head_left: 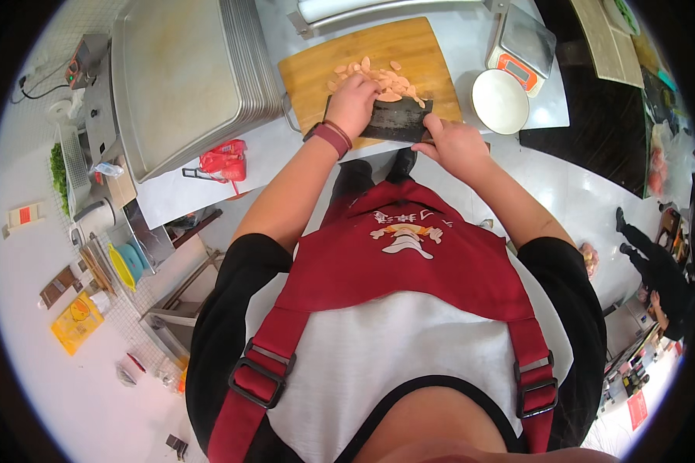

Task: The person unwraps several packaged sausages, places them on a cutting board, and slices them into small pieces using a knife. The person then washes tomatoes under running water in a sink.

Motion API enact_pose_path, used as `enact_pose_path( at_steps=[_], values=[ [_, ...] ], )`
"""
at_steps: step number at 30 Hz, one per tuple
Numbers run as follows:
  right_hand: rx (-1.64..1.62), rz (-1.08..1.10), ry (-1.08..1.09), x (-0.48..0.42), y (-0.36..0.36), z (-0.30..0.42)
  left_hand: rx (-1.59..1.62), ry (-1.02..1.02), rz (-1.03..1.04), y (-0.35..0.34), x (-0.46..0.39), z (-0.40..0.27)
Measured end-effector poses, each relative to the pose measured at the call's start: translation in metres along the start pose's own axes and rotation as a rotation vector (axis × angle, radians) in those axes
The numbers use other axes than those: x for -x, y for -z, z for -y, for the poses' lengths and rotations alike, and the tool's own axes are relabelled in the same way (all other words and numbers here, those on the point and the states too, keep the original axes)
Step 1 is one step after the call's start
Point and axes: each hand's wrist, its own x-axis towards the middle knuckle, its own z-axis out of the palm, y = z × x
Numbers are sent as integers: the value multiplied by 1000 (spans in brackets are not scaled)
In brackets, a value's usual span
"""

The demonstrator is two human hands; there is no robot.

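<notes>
A wooden cutting board (382,46) lies before me on the white table. Sliced pieces of pinkish-orange food (391,81), perhaps sausage, are piled near its middle. A cleaver with a broad dark blade (398,120) lies across the near part of the board, some slices touching its far edge. My right hand (454,142) grips the cleaver at its right end. My left hand (353,101), with a dark red band at the wrist, rests at the blade's left end, its fingertips on the slices; whether it holds any is hidden. A white bowl (500,102) stands right of the board.
Stacked metal trays (176,75) stand left of the board. A digital scale (521,49) sits behind the bowl. A red plastic package (225,161) lies at the table's near left. A roller-like machine part (353,8) is beyond the board. Another person (660,266) is at far right.
</notes>
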Motion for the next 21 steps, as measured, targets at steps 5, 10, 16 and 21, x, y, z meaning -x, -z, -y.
enact_pose_path(
  at_steps=[5,10,16,21],
  values=[
    [-20,19,14,10,-3,-11,57,36,27,-3,-5,-16],
    [18,10,-21,12,5,-4,-121,-8,49,-12,-8,-23],
    [-26,12,-64,22,2,0,-268,32,109,-11,-26,5],
    [-59,79,-170,21,7,10,-257,-114,59,6,-11,7]
  ],
)
